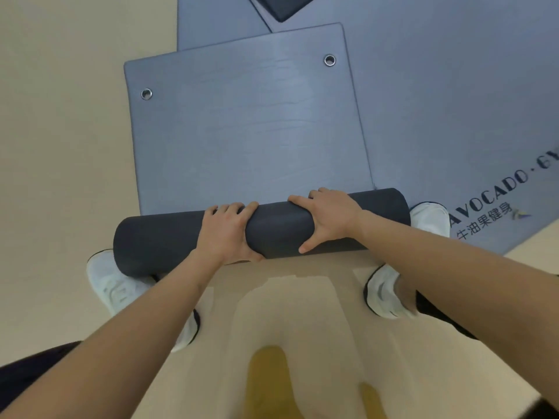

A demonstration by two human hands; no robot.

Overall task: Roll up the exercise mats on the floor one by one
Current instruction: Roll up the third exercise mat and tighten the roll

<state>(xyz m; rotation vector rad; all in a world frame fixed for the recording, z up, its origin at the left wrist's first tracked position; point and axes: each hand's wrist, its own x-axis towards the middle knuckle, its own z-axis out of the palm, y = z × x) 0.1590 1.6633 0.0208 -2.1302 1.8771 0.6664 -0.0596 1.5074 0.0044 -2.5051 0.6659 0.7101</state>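
Head: mat roll (276, 231) beneath both hands (225, 230) (329, 215)

The roll (169, 240) sits at the near end of its mat (248, 122), which overlaps a second mat (453, 116)

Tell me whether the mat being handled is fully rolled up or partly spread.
Partly rolled. The left hand and right hand grip the roll; the eyelet end lies flat.

The left grip (225, 234) and right grip (329, 217) curl side by side over the middle of the dark roll (278, 231), thumbs on its near face, while the grey mat (248, 131) lies flat ahead on the tan floor (60, 146), metal eyelets (146, 94) at its far corners.
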